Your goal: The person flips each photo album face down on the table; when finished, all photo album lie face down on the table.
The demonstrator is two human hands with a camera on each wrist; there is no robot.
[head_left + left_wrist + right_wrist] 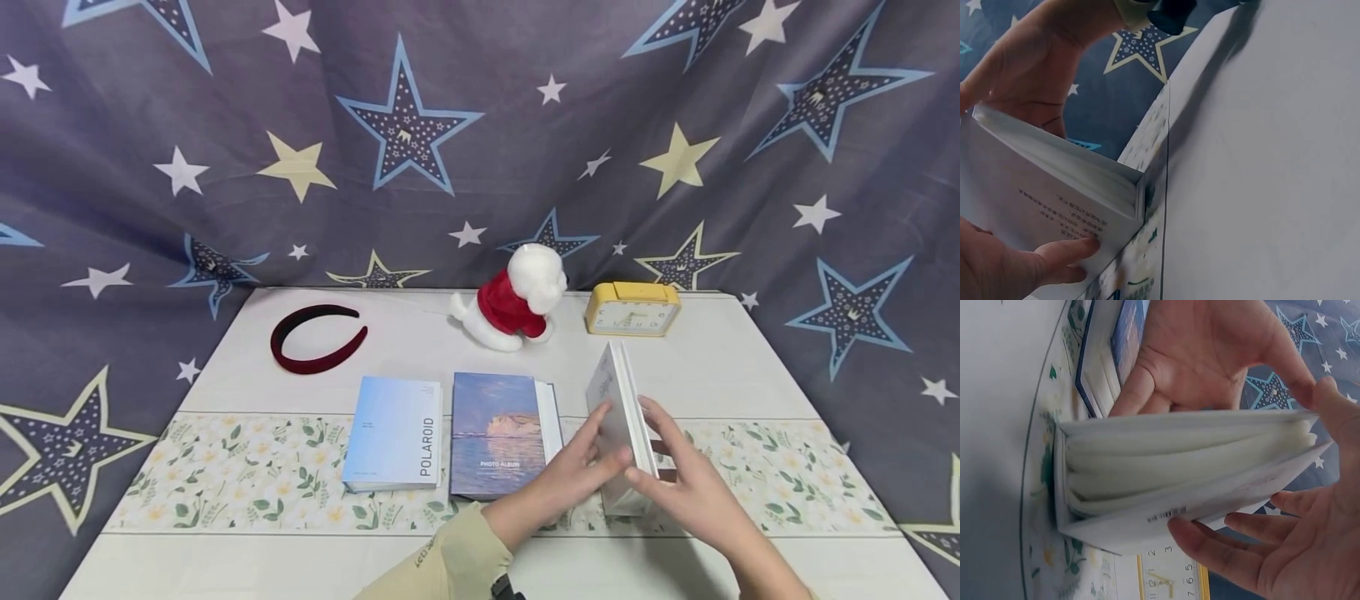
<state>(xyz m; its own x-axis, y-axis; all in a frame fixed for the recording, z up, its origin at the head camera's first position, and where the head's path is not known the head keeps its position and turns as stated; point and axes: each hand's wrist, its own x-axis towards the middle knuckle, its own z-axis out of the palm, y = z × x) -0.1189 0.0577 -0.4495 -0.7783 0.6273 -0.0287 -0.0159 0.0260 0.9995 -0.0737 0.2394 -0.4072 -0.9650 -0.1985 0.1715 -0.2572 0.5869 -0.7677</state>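
Observation:
A white photo album (626,433) stands upright on edge at the right of the floral strip, tilted slightly left, its page edges showing between the covers. My left hand (573,479) holds it from the left, fingers along the cover and thumb toward its near edge. From the opposite side my right hand (686,483) grips it, with fingertips on the right cover. Small dark print marks the cover (1066,212) under my left fingers in the left wrist view. Just left of my left hand lies a blue PHOTO ALBUM book (495,433) with a seaside picture.
A light blue POLAROID album (393,429) lies left of the seaside one. Farther back are a dark red headband (318,365), a white plush dog (536,279) in a red top and a yellow alarm clock (633,310). A starry curtain (480,125) hangs behind the table.

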